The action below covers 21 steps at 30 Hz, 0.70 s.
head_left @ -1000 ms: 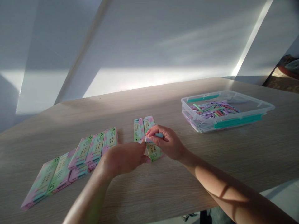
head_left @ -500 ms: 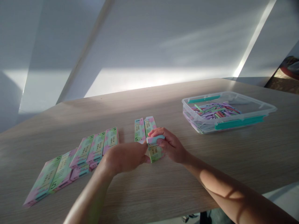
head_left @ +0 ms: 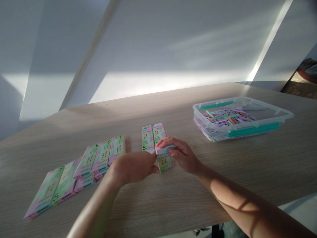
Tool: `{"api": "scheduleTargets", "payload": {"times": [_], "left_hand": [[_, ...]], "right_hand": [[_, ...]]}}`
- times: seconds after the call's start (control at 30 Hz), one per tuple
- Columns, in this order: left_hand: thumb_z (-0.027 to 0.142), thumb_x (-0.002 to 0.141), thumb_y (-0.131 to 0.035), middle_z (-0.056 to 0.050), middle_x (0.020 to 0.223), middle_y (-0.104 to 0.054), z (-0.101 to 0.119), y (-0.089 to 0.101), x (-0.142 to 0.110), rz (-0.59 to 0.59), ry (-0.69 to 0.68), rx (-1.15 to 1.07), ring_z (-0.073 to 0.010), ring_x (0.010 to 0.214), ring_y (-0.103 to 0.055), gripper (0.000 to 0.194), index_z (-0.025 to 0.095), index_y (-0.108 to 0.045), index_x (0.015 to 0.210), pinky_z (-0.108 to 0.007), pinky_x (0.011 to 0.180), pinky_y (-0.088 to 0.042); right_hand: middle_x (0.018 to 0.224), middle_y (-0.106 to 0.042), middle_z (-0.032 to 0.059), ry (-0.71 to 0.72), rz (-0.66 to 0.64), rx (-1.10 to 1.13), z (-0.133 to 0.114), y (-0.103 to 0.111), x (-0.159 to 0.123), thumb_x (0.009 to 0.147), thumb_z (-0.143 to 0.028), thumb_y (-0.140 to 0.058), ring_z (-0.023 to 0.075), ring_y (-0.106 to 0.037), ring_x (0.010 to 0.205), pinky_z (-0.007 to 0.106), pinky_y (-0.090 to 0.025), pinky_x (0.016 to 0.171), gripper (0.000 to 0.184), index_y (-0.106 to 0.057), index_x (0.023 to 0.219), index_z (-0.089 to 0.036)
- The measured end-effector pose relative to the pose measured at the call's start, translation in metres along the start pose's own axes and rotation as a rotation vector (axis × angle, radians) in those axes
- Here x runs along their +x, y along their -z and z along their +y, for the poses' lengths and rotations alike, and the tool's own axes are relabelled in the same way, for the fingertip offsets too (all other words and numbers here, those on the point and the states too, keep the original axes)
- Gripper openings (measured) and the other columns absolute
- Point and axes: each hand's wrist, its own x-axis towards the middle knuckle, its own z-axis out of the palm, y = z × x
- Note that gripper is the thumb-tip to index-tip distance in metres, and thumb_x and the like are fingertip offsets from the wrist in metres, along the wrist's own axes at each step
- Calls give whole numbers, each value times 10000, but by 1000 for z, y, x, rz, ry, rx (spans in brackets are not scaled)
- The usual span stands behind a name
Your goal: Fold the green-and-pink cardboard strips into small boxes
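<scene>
A small pastel pink-and-green cardboard box is tilted up between my hands over the near middle of the table. My left hand is closed around its left side, with most of the fingers hidden behind the wrist and box. On the box's upper end, by the pale blue flap, my right hand pinches with thumb and fingers. Just beyond lie two more pastel boxes, a left one and a right one, the latter partly covered by my right fingers.
To the left, several matching boxes lie in a row, some stacked on others. A clear plastic bin with teal handles stands at the right, holding many slim pastel pens. Behind the wooden table rises a white wall.
Almost nothing differs. My right fingers have shifted slightly on the top end of the box, and the box has barely moved.
</scene>
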Motion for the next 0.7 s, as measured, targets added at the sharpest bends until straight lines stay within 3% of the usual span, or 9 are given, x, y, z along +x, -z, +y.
{"api": "scheduleTargets", "payload": {"times": [0.13,0.23,0.4,0.57,0.63,0.7], "left_hand": [[246,1030,-510,-81,899,-751,-3,-2,2,-3,11,-40,-191,748,-686,212,107,-658,969,-242,638,-448],[267,1031,-507,-79,860,-741,-5,-4,3,14,13,-42,-188,715,-670,229,111,-649,942,-247,616,-430],[239,1011,-499,-80,870,-733,-11,-6,5,7,-16,-75,-193,719,-665,178,121,-632,1005,-247,610,-432],[271,988,-446,-57,852,-726,-30,-13,6,44,-75,-178,-202,719,-648,281,152,-592,1197,-254,618,-451],[292,1002,-402,-78,913,-735,-40,-14,4,39,-97,-212,-214,775,-653,398,130,-505,1352,-265,665,-471],[274,1006,-367,-109,1005,-735,-48,-15,2,29,-91,-248,-223,848,-662,506,86,-375,1476,-280,731,-491]], "right_hand": [[1125,-681,82,86,-87,-66,4,6,1,962,-248,-551,201,-618,1119,378,-457,1003,215,-709,1107,-224],[1151,-669,87,76,-159,-89,4,10,2,958,-259,-582,200,-618,1123,367,-460,997,210,-705,1125,-224],[1166,-648,90,49,-168,-127,9,13,-4,946,-289,-597,220,-605,1127,382,-461,999,224,-659,1149,-217],[1244,-608,104,-138,-188,-117,27,20,-11,876,-240,-659,222,-614,1069,392,-502,934,758,-244,1510,-239],[1213,-627,98,-200,-187,22,34,22,-8,871,-259,-668,214,-636,1017,396,-519,905,837,-157,1535,-252],[1119,-667,64,-265,-91,196,40,23,-4,871,-299,-680,189,-665,902,362,-548,819,862,-131,1535,-296]]}}
